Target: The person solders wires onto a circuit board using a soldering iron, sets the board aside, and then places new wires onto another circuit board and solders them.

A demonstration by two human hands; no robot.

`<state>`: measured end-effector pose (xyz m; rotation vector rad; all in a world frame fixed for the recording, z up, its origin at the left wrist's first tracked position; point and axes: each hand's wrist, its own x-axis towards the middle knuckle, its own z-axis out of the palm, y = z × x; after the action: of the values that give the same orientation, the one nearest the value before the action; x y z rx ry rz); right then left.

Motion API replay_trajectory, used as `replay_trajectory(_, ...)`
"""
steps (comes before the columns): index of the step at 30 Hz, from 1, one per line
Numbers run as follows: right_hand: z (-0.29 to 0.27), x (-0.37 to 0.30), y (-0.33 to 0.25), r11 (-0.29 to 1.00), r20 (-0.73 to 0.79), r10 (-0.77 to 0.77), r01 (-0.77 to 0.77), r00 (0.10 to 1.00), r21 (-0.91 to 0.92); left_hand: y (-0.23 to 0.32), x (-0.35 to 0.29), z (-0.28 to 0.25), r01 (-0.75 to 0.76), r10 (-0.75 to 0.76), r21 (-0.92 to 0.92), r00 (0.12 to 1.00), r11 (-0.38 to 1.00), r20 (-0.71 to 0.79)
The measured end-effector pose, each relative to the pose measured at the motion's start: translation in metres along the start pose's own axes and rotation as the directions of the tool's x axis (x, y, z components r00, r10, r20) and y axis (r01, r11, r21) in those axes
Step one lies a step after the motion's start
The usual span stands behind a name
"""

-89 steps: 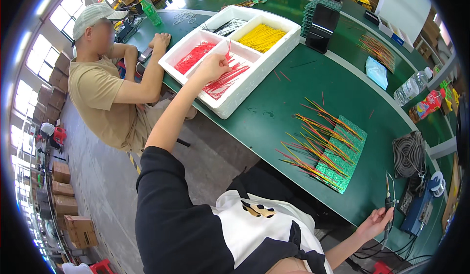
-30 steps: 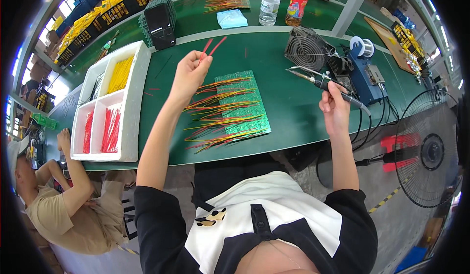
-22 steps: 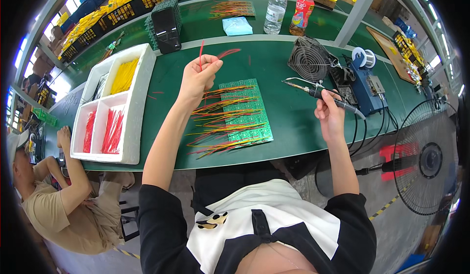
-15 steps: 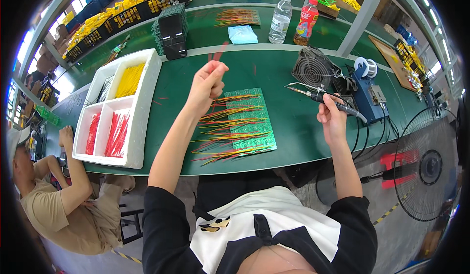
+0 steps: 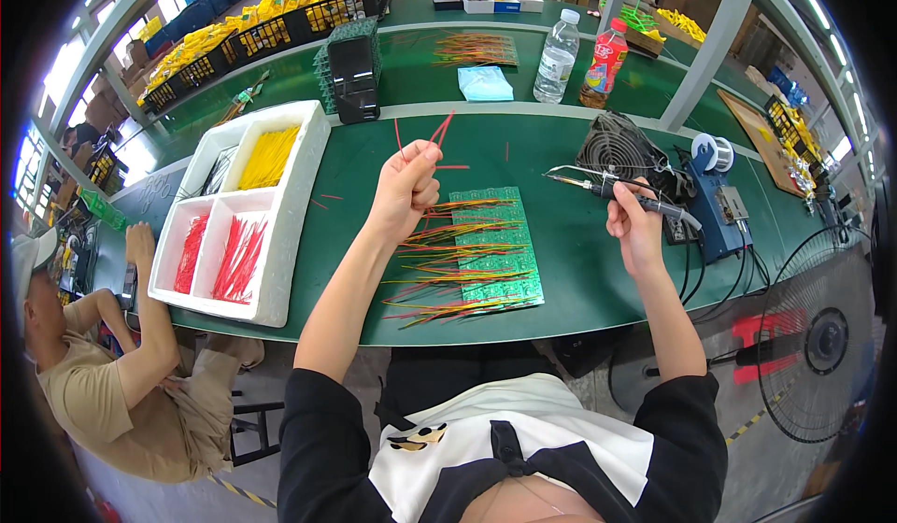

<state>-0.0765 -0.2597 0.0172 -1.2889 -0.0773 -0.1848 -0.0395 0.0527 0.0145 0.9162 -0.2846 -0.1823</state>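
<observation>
My left hand (image 5: 407,190) is closed around a few short red wires (image 5: 441,131), whose ends stick out above and beside the fingers. It hovers above the upper left of a green circuit board panel (image 5: 500,243). Rows of red and yellow wires (image 5: 434,275) run off the panel's left side. My right hand (image 5: 635,224) grips a soldering iron (image 5: 645,203) with a black handle, its metal tip pointing left, to the right of the panel. A thin bent silvery strand, perhaps solder wire (image 5: 572,170), shows by the tip.
A white foam tray (image 5: 297,215) of red and yellow wires lies at the left. Behind the iron stand a fume fan (image 5: 612,145) and a blue soldering station (image 5: 724,196) with a solder spool (image 5: 715,152). Bottles (image 5: 558,61) stand farther back. A co-worker (image 5: 112,364) sits at left.
The view has shifted slightly, so the bench appears lower and farther right. The red wires in my left hand were blurred and now show spread apart. My right hand still holds the iron.
</observation>
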Motion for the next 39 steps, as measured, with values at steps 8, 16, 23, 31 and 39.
replay_trajectory(8,0.001,0.016,0.002,0.997,0.008,-0.061,0.061,0.998,0.044,-0.006,-0.007,0.006,-0.003,0.009,0.141,0.999,0.990,-0.045)
replay_trajectory(16,-0.007,0.027,0.012,0.994,-0.021,-0.069,0.070,0.997,0.080,-0.003,-0.012,0.023,0.162,-0.214,0.307,0.966,0.938,0.144)
replay_trajectory(23,-0.005,0.019,0.011,0.999,0.019,-0.051,0.051,0.999,0.011,-0.016,-0.015,0.027,-0.044,-0.096,0.711,0.983,0.701,0.155)
replay_trajectory(31,-0.008,0.019,0.019,0.998,0.025,-0.059,0.060,0.998,-0.026,-0.020,-0.009,0.007,-0.130,0.106,0.733,0.991,0.668,0.079)
replay_trajectory(39,-0.010,0.019,0.019,0.997,0.004,-0.061,0.061,0.998,-0.047,-0.012,-0.008,0.015,-0.063,0.062,0.394,0.998,0.917,0.014)
